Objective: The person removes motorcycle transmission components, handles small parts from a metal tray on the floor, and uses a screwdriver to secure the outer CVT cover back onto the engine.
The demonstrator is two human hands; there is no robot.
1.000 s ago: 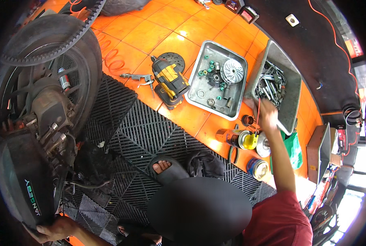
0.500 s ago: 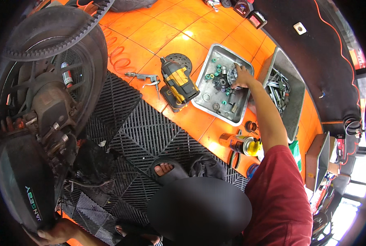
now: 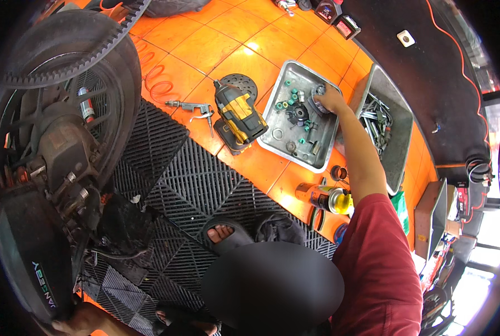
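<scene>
My right hand [image 3: 328, 101] is closed on a silver finned disc [image 3: 318, 91] in the metal tray [image 3: 277, 144], among green rollers [image 3: 288, 83] and small metal parts, partly hidden by the hand. Near the bottom left my left hand [image 3: 79, 318] grips the lower edge of a black motorcycle panel [image 3: 28, 241], fingers partly out of sight. The motorcycle's rear wheel [image 3: 118, 73] stands above it, with a toothed belt [image 3: 73, 73] over the top.
A yellow-black impact driver [image 3: 238, 112], air blow gun [image 3: 188, 109], spray can [image 3: 317, 196] and tool bin [image 3: 398, 131] sit on orange tiles [image 3: 216, 39]. Black grid mats [image 3: 188, 185] lie below, with my sandalled foot [image 3: 224, 235]. A dark wall [image 3: 423, 73] runs along the right.
My right hand has moved up and left from the tool bin into the tray, onto the silver finned disc, which now sits slightly higher and more tilted. My left hand stays on the panel.
</scene>
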